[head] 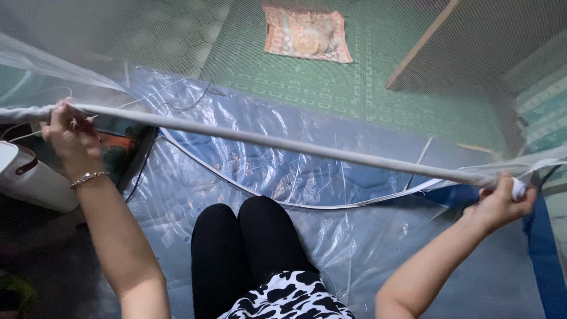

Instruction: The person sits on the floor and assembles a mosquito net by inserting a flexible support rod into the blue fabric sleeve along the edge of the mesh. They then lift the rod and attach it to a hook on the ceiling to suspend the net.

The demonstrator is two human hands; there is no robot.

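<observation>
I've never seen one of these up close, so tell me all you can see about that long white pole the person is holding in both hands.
The pole is a thin, straight, pale grey-white rod, seemingly sheathed in gathered mesh fabric. It runs nearly level across the view, sloping down slightly to the right, above a plastic-wrapped blue mattress. The left hand grips one end and the right hand the other. Sheer netting bunches around both ends.

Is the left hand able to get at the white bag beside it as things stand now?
Probably yes, but not at once. The left hand is closed around the pole, so it must let go first. The bag lies just below it, with nothing visible between them.
</observation>
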